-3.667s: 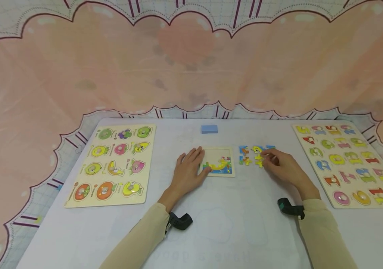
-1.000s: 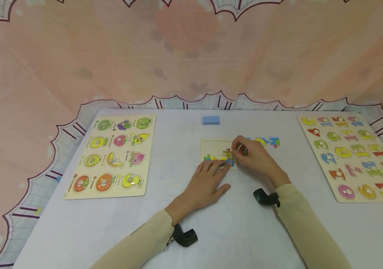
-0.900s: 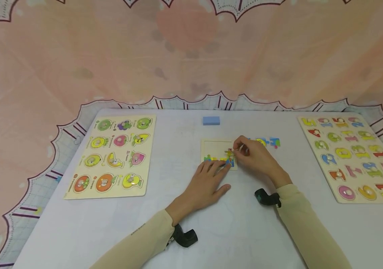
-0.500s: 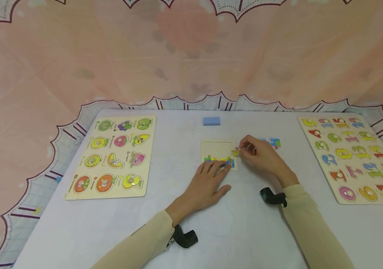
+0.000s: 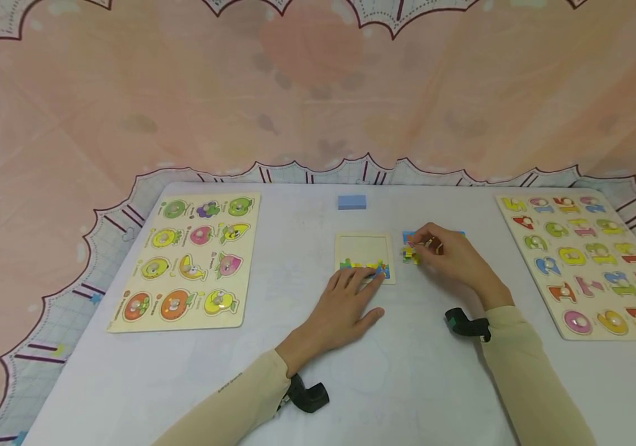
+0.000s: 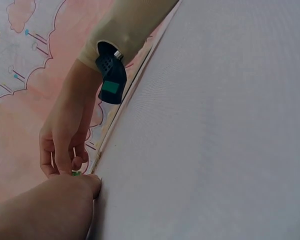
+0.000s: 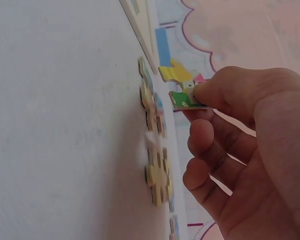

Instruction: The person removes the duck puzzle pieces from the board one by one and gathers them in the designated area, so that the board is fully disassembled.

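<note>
In the head view my left hand (image 5: 346, 306) lies with fairly straight fingers on the near side of a small wooden puzzle tray (image 5: 364, 243), covering part of its lower row. Colourful jigsaw pieces (image 5: 348, 265) show along that row, with bare wood above. To the right of the tray, my right hand (image 5: 454, 257) pinches a jigsaw piece (image 7: 182, 99) between thumb and index finger. Green, yellow and pink show on this piece in the right wrist view, and it is apart from the table. Several loose jigsaw pieces (image 7: 157, 175) lie beneath, partly hidden by the hand in the head view.
A fruit puzzle board (image 5: 184, 263) lies at the left of the white table (image 5: 396, 384), and a number puzzle board (image 5: 586, 266) at the right. Behind the tray sits a blue block (image 5: 351, 202). A patterned cloth (image 5: 318, 111) hangs at the back.
Over the last second my right hand has moved right with the jigsaw piece, from the tray to the loose pieces. My left hand, earlier at the tray's left edge, has stayed at its near side.
</note>
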Tool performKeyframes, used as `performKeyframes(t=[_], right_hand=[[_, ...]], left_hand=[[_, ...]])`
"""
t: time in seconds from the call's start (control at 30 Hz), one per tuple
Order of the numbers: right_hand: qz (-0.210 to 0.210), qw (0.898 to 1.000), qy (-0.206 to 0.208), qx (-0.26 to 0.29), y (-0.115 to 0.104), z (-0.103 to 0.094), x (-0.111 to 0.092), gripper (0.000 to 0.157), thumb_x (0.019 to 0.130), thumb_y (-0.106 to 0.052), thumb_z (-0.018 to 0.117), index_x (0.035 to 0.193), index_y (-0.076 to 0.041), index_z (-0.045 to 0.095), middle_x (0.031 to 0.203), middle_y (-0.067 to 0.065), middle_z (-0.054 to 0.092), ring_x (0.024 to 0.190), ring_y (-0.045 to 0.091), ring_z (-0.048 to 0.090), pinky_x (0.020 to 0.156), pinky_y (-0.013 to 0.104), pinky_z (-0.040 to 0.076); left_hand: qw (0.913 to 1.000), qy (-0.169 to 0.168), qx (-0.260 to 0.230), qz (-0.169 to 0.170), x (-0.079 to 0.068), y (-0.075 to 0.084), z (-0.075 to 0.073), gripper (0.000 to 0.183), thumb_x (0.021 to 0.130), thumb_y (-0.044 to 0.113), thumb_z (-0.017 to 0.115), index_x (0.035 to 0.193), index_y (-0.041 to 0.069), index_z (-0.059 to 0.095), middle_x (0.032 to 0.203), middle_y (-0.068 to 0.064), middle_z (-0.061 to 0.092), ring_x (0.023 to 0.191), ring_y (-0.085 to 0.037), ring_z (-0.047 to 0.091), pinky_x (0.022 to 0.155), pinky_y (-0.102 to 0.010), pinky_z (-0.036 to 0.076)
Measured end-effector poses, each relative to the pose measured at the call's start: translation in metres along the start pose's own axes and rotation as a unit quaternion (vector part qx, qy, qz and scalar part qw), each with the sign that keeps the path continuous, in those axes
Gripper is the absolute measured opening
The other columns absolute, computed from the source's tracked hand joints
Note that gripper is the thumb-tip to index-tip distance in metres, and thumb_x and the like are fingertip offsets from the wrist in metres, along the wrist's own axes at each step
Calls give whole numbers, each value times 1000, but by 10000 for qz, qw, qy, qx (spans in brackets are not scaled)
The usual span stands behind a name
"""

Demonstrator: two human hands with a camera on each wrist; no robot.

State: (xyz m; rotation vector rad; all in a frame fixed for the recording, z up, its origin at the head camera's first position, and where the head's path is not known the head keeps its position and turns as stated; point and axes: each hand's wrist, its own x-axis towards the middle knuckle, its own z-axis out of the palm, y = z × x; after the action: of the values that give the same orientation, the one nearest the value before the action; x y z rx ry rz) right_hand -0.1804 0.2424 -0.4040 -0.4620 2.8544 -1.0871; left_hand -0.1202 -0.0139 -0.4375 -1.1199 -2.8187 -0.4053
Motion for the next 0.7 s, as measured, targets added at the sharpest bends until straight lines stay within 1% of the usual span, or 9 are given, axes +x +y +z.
performKeyframes(t=[0.17,0.3,0.5,0.7], right_hand=[[43,9999,86,-132,6,-4,-2,12,92,-16,60,103,-11,60,96,7,67,79,19,55,66,22,46],[162,9996,119,-194,10,-7,-3,13,92,-17,60,104,-11,60,97,7,66,80,19,54,66,24,45],[327,9992,0,-248,16,-12,-6,15,93,-16,59,107,-11,59,101,8,65,84,21,55,70,26,46],[358,9990,-1,-261,22,-18,-9,16,93,-16,58,107,-10,59,97,9,63,82,21,54,66,24,45]], left_hand=[[10000,-53,-57,-34,0,0,0,57,97,46,44,146,18,36,144,-4,39,132,-23,34,115,-43,22],[10000,-51,-60,-30,0,0,0,57,97,46,44,146,18,36,144,-4,39,132,-23,34,114,-42,23],[9999,-62,-79,-28,0,-1,-1,57,97,45,44,146,18,36,144,-4,39,132,-23,33,114,-42,23],[9999,-64,-74,-27,-1,-1,0,57,97,45,43,146,18,36,144,-2,39,132,-22,33,114,-42,23]])
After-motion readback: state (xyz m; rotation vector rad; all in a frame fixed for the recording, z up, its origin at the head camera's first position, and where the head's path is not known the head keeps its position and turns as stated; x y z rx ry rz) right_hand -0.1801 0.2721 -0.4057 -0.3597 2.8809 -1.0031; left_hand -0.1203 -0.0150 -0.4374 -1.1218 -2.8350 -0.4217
